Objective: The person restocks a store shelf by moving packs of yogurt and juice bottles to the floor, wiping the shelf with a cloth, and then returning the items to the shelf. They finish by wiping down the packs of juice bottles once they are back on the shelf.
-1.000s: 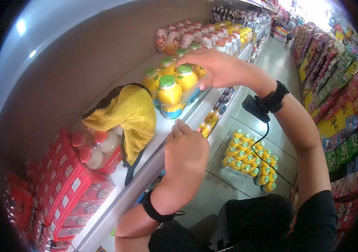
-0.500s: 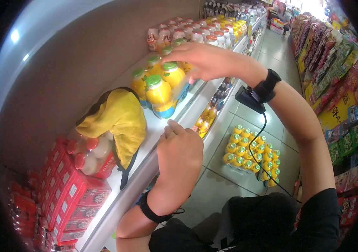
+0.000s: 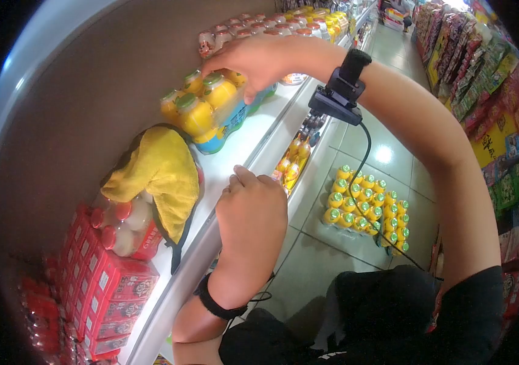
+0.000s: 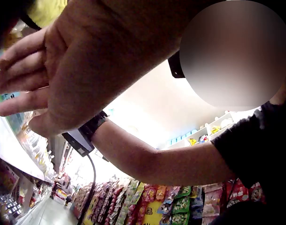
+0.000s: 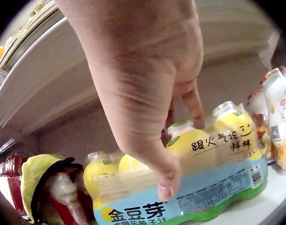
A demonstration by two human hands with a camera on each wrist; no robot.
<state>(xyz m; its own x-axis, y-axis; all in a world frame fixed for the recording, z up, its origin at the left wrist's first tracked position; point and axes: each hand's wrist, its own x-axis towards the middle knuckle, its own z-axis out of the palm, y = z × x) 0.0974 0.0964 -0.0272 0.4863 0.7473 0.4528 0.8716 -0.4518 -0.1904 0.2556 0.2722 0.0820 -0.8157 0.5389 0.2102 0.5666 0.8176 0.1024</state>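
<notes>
A shrink-wrapped pack of yellow bottles with green caps [image 3: 201, 112] stands on the white shelf [image 3: 241, 146]. My right hand [image 3: 253, 61] reaches over its top. In the right wrist view the fingers [image 5: 194, 105] curl down between the caps and the thumb presses the pack's [image 5: 213, 183] front wrap. My left hand [image 3: 250, 210] rests near the shelf's front edge, fingers straight and together [image 4: 21, 70], holding nothing.
A yellow cloth with black straps [image 3: 159, 173] covers red-capped bottles [image 3: 122, 228] left of the pack. Red boxes [image 3: 98, 286] fill the shelf's near end, pale red-capped bottles [image 3: 241, 30] its far end. Another pack of yellow bottles [image 3: 363, 204] lies on the aisle floor. Snack racks [image 3: 490, 79] line the right.
My right hand has moved the pack of yellow bottles back along the shelf toward the rear wall. The left hand has stayed at the shelf edge.
</notes>
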